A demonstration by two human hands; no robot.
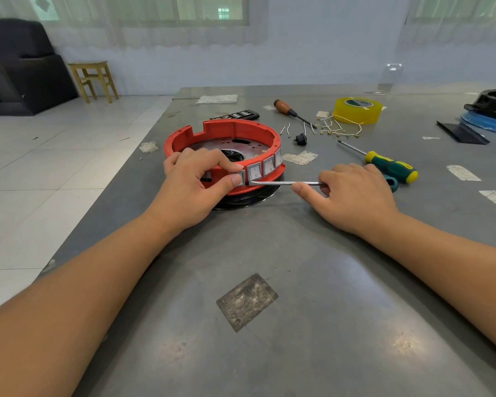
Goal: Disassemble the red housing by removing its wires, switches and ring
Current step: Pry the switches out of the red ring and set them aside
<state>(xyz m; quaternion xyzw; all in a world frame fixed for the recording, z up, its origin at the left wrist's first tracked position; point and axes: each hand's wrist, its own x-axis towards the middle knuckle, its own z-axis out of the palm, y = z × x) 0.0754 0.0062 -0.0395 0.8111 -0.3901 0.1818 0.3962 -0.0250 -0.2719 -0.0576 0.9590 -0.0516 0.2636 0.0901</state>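
Observation:
The round red housing [226, 133] sits on the grey table, on a black base. Several grey rocker switches [262, 167] line its near right wall. My left hand [195, 181] pinches the leftmost switch [239, 176] between thumb and forefinger. My right hand [352, 193] grips a screwdriver by its teal handle [391, 183]; the metal shaft [284, 183] points left, with its tip at the lower edge of the neighbouring switch. Loose pale wires [335, 128] with brass terminals lie behind the housing, next to a small black part [300, 138].
A green and yellow screwdriver [390, 166] lies just beyond my right hand. A wooden-handled screwdriver [291, 111], a yellow tape roll [357, 110] and a black bit case [238, 115] lie farther back. Black and blue parts [490, 110] sit far right. The table's left edge [106, 190] drops to tiled floor.

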